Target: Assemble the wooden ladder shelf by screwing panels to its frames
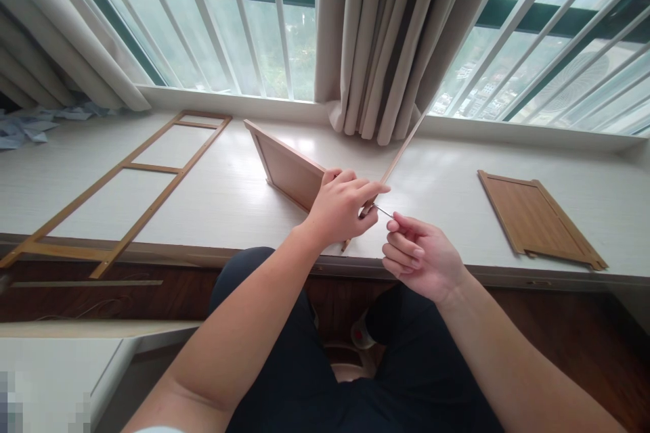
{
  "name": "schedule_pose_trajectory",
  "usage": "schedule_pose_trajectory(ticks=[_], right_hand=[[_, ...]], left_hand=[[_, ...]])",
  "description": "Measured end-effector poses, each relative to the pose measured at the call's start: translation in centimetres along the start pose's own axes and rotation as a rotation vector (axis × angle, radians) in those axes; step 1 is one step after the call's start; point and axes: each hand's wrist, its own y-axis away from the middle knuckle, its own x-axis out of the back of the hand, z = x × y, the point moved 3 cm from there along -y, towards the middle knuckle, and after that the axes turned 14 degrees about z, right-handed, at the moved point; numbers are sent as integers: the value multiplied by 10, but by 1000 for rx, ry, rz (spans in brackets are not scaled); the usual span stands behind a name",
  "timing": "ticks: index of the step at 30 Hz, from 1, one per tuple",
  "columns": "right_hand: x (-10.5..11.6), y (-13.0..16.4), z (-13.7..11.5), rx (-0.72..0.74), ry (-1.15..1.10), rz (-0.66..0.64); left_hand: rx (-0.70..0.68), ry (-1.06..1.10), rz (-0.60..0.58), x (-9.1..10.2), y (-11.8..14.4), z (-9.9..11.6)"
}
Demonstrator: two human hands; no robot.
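Observation:
My left hand (339, 208) is closed around the near right end of a tilted wooden panel (284, 166), where it meets a slim wooden frame (401, 151) seen nearly edge-on. The fingers partly cover this joint. In my right hand (424, 254), a thin metal rod (384, 211) is pinched between thumb and fingertips. Its far end touches or lies very near the wood beside my left fingers; the exact contact is hidden. What kind of tool the rod is, I cannot make out.
On the white window ledge (223, 210), a long ladder-like wooden frame (152, 168) lies at left, overhanging the front edge. Another wooden panel (541, 216) lies flat at right. A curtain (386, 47) hangs behind my hands. A white table (55, 365) stands at lower left.

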Motion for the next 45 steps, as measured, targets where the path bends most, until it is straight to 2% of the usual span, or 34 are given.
schedule_pose_trajectory(ticks=[4, 6, 9, 13, 16, 21, 30, 36, 38, 42, 45], right_hand=[[4, 0, -5, 56, 58, 16], [6, 0, -8, 155, 134, 58], [12, 3, -14, 425, 399, 180], [18, 10, -20, 820, 915, 338], [19, 12, -20, 990, 1219, 383], [19, 9, -19, 1071, 1419, 423], [17, 8, -22, 1173, 1503, 424], [12, 13, -23, 1491, 1675, 457], [11, 14, -23, 1555, 1696, 449], [11, 14, -22, 1565, 1708, 437], [11, 13, -24, 1456, 1636, 437]], left_hand=[[-2, 7, 4, -1, 0, 0], [-7, 12, 12, -1, 1, 0], [-12, 17, 22, -2, 1, -1], [-12, 18, 24, -2, 1, -1], [-13, 17, 21, -2, 1, -1], [-18, 17, 29, -2, 1, -1], [-18, 13, 31, -2, 2, -1], [-21, 14, 37, -2, 2, -1], [-18, 12, 38, -3, 2, -1], [-16, 15, 41, -3, 2, -2], [-16, 20, 42, -3, 2, -1]])
